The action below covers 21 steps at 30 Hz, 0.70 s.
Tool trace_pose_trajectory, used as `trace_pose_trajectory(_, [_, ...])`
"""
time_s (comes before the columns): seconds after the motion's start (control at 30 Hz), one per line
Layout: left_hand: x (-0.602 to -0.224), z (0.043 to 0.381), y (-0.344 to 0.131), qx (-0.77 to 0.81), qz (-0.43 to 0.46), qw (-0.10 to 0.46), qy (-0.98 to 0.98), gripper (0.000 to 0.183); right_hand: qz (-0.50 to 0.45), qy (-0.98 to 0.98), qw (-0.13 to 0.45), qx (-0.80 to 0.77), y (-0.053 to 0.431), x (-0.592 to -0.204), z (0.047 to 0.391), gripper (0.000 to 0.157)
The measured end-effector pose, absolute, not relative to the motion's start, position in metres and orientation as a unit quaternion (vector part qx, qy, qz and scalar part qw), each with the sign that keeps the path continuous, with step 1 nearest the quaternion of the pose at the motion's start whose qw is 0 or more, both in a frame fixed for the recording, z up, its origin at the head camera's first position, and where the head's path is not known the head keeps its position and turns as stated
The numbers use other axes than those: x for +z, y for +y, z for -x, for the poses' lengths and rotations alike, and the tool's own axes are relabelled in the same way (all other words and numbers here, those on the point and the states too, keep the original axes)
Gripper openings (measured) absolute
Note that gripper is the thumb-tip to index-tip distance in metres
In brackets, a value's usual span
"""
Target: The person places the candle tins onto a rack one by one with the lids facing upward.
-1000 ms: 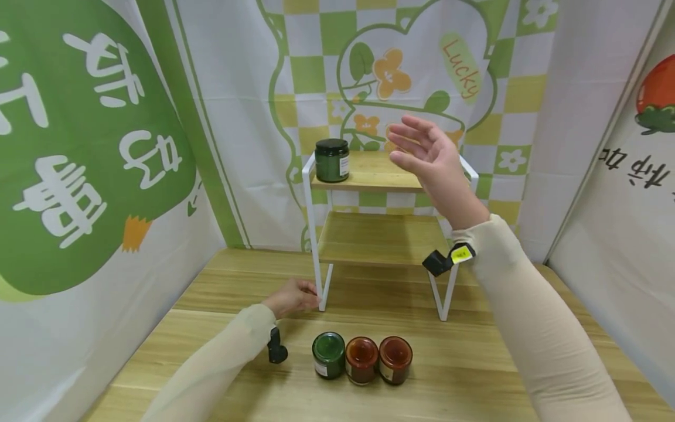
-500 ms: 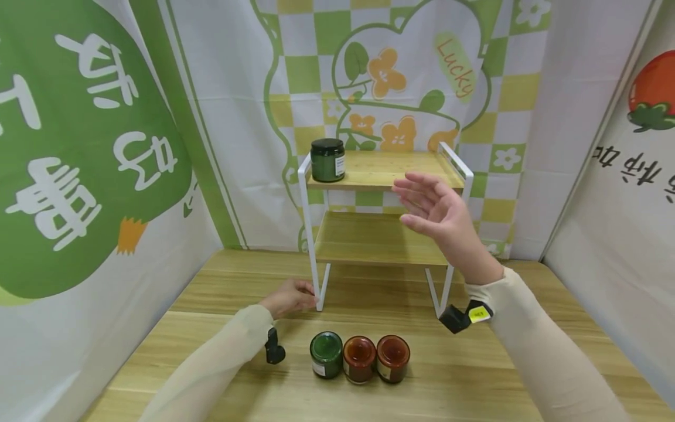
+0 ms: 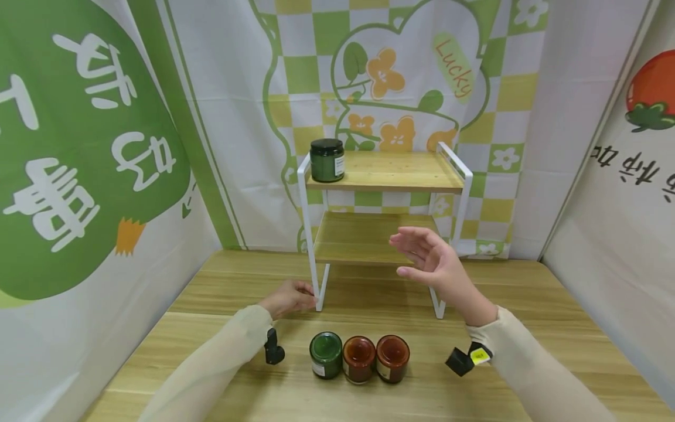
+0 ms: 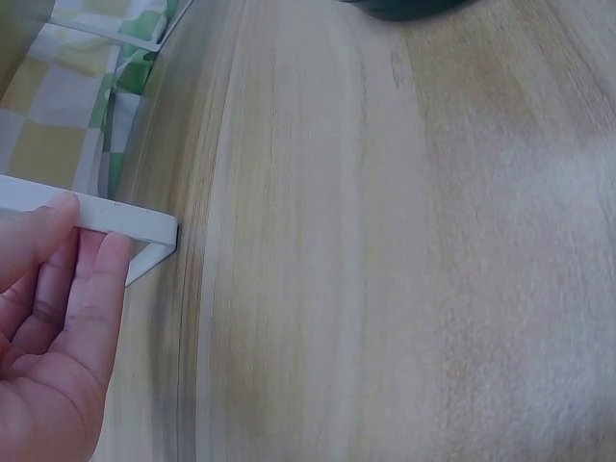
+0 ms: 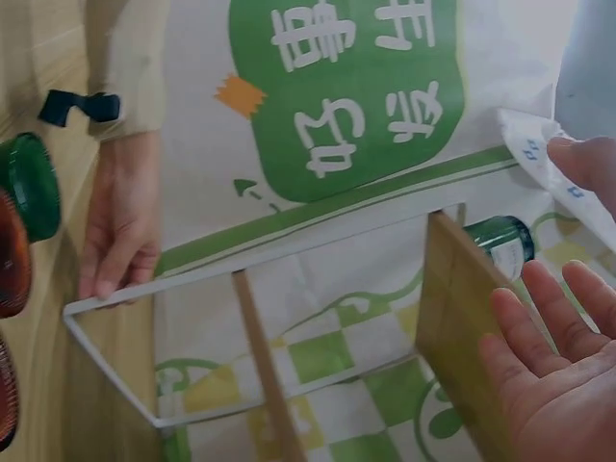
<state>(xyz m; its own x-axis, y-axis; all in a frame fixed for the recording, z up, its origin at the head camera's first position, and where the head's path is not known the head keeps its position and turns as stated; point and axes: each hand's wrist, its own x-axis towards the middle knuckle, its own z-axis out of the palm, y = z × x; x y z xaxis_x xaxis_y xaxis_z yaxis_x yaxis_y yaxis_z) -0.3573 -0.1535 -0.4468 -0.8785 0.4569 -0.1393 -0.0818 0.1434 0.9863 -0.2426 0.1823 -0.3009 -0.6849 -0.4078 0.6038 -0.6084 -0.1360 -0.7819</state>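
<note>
My left hand (image 3: 289,298) pinches the lower end of a white metal leg (image 4: 125,218) of the two-tier shelf rack (image 3: 401,170), thumb on one side and fingers on the other. In the air before the rack's right side is my right hand (image 3: 429,264), fingers spread and slightly bent, holding nothing. A green glass jar with a black lid (image 3: 327,160) stands at the left end of the top board. Lined up on the table in front are a green jar (image 3: 326,354) and two amber jars, one in the middle (image 3: 360,358) and one at the right (image 3: 392,358).
The rack stands on a wood-grain table (image 3: 232,287). Its lower board (image 3: 369,237) bears nothing that shows. Printed cloth panels (image 3: 239,117) close in the back and both sides. A small black wrist camera (image 3: 274,347) sits on each sleeve.
My right hand has come down from beside the top board to the height of the lower board. The left hand keeps its grip on the leg; the jars stay put.
</note>
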Motion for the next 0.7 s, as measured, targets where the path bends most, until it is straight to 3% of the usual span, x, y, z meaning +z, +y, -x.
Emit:
trace_pose_trajectory(0.23, [-0.446, 0.358, -0.153, 0.647, -0.128, 0.213, 0.721, 0.010, -0.369, -0.687, 0.071, 0.622, 0.192, -0.334, 0.241, 0.057])
trace_pose_trajectory(0.7, [-0.446, 0.358, -0.154, 0.641, -0.129, 0.210, 0.727, 0.014, -0.321, -0.742, -0.002, 0.589, 0.204, -0.397, 0.234, 0.056])
